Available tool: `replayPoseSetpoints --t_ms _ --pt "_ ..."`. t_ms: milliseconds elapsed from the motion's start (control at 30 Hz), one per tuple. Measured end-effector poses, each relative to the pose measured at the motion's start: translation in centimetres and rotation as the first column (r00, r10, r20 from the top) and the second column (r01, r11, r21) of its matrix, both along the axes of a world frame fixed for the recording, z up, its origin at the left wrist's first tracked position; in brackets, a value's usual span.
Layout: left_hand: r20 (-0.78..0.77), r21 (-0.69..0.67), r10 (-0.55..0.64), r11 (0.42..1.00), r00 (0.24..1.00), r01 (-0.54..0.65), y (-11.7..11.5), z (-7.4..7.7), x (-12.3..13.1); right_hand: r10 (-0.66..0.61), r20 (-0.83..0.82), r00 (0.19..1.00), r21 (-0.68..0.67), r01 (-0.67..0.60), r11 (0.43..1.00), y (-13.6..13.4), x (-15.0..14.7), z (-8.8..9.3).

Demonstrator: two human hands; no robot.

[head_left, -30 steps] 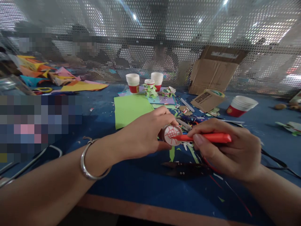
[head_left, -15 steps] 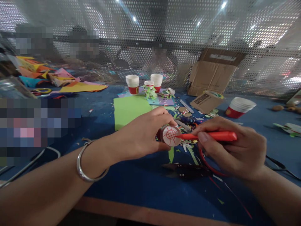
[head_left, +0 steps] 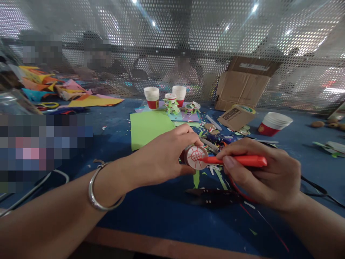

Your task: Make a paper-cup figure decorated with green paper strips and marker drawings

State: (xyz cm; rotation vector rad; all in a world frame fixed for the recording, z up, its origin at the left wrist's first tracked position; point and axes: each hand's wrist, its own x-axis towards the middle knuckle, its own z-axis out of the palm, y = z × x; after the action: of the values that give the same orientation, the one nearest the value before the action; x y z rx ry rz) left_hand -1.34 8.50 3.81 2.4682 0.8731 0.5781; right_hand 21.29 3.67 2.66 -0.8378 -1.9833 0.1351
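A green sheet point(head_left: 148, 129) lies flat on the blue bench point(head_left: 151, 212). The left hand point(head_left: 164, 154), nearer the camera, grips a round piece point(head_left: 193, 164) above the bench, fingers curled around its side (the white face bears a red grid with radiating lines). The red marker point(head_left: 245, 160) points leftward, its tip at that face. The right hand point(head_left: 265, 180) pinches the marker's barrel, fingers closed upon it.

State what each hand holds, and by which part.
Left hand: paper cup, by its sides. Right hand: red marker, by its barrel, nearer the tip.
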Motion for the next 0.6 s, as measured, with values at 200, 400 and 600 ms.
replayPoseSetpoints --t_ms 200,400,600 --pt "-0.004 0.017 0.0 1.0 1.0 0.0 0.04 -0.12 -0.01 -0.004 0.004 1.0 0.003 0.004 1.0 -0.02 -0.04 -0.09" --pt "0.0 0.009 -0.002 1.0 1.0 0.002 0.02 0.05 0.07 -0.012 -0.007 1.0 0.009 0.012 1.0 0.11 -0.02 -0.38" --pt "0.009 0.014 -0.005 1.0 1.0 0.005 0.07 -0.14 -0.05 -0.017 0.006 1.0 0.002 0.017 1.0 0.03 0.2 -0.5"
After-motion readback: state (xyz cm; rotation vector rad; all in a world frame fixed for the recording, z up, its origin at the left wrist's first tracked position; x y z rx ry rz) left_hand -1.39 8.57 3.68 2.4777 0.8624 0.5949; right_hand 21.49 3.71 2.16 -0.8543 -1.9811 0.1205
